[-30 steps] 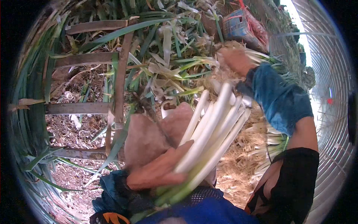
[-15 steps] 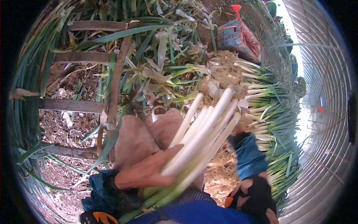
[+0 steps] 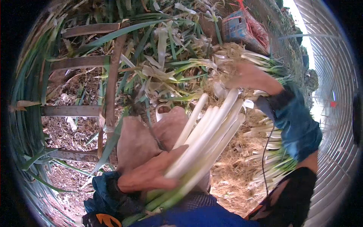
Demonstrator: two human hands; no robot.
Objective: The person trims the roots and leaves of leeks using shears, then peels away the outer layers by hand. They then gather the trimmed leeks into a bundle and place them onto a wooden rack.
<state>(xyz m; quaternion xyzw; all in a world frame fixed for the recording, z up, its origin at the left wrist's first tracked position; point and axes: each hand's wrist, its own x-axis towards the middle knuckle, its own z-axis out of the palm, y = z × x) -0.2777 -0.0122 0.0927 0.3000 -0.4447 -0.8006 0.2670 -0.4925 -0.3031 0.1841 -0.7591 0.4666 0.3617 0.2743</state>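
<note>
Across my lap lies a bundle of thick white leek stalks [image 3: 206,132], with white ends to the upper right and green parts toward my body. My left hand [image 3: 151,172] is wrapped round the bundle's lower part. My right hand [image 3: 254,77] reaches out beyond the white ends, over the roots of the leeks on the ground [image 3: 227,56]. It is blurred, and its fingers are hard to make out. A row of leeks [image 3: 278,145] with green tops lies under and beside my right forearm.
A wooden slatted frame [image 3: 72,111] lies at the left, with long green leaves [image 3: 24,113] along its outer side. Loose leaves and peelings [image 3: 162,72] cover the ground ahead. A printed box with red netting [image 3: 245,30] sits at the top right.
My right hand has moved forward from beside the bundle, out over the roots, with its forearm now stretched across the leek row. My left hand and the bundle have hardly moved.
</note>
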